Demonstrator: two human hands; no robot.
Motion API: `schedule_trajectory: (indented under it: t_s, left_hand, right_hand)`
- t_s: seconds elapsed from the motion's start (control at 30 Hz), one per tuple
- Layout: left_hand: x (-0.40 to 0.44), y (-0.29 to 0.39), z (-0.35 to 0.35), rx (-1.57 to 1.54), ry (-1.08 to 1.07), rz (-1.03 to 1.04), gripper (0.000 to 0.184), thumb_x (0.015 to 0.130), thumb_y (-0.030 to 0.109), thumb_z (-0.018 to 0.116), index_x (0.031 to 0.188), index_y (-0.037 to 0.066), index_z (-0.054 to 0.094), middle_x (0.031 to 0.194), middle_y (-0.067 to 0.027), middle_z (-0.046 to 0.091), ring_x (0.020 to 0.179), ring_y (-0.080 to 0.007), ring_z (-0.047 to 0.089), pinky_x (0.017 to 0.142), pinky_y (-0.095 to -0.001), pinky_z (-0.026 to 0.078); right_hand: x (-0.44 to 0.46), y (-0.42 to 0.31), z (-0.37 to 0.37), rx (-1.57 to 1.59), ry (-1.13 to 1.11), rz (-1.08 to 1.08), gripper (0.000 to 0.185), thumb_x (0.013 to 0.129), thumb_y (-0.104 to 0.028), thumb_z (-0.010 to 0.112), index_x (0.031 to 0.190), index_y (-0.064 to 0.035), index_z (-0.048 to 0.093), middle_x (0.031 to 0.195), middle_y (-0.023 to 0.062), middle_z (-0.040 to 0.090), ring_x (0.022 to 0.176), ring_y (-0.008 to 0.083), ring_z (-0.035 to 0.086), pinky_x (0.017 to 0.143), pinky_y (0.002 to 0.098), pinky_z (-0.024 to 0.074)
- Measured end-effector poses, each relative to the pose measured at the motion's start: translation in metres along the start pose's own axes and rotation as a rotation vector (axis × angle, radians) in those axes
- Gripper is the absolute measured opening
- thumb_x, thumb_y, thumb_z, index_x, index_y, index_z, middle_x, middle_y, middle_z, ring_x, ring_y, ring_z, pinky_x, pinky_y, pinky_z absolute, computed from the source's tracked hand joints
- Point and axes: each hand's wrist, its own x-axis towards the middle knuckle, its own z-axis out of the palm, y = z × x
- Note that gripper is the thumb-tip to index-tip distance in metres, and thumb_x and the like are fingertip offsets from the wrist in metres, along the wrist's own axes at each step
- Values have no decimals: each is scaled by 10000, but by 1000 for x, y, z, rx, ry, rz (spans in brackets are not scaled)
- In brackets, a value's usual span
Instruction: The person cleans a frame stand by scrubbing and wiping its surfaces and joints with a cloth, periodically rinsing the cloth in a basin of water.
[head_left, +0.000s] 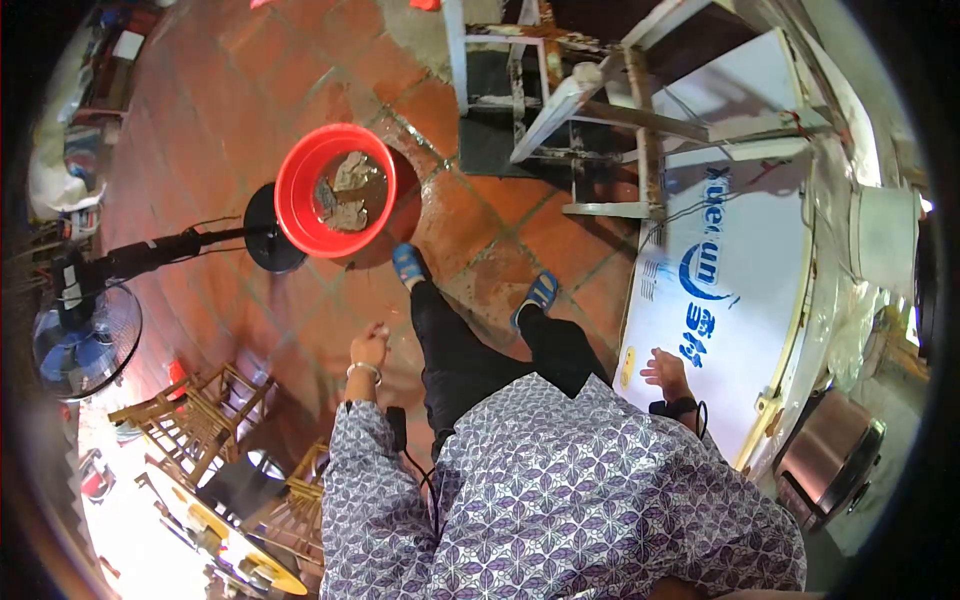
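Observation:
My left hand (pixel 370 346), with a bracelet at the wrist, hangs over the tiled floor beside my leg. Its fingers are loosely bent and apart, and nothing shows in them. On the other side, my right hand (pixel 664 371) is open in front of the white chest freezer (pixel 745 290) with blue lettering; I cannot tell whether it touches the freezer. Ahead of my feet stands a red basin (pixel 290 205) with water and wet greyish cloths (pixel 348 215) in it. Both hands are apart from the basin.
A standing fan (pixel 88 340) is at the left, its round base (pixel 262 240) against the basin. A worn stool frame (pixel 560 110) stands ahead right. Bamboo chairs (pixel 200 425) are at lower left, a metal pot (pixel 832 455) at lower right. The floor tiles (pixel 455 220) look wet.

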Motion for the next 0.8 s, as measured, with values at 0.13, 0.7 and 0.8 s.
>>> schedule_trajectory:
  t_s: [0.13,0.7,0.8]
  left_hand:
    - [65,10,-16,78,-15,50,334,826,240,575,1131,110,612,882,-149,664,724,-222,637,665,-336,500]
    - [485,-4,-19,772,-122,281,429,825,394,540,1075,48,585,988,-259,607,979,-398,571,825,-454,469]
    - [543,-48,-10,860,-36,227,451,828,410,536,1073,34,579,985,-259,610,965,-394,582,822,-447,472]
  right_hand:
    - [-3,-34,61,-115,63,4,450,889,-348,539,1153,15,514,870,115,569,715,217,631,579,303,503]
    - [80,-113,443,-227,-315,-16,334,932,-169,502,1213,12,517,959,77,616,843,167,630,763,266,488]
    - [98,-99,460,-237,-311,59,342,929,-166,493,1217,17,512,965,94,621,843,186,636,756,281,493]
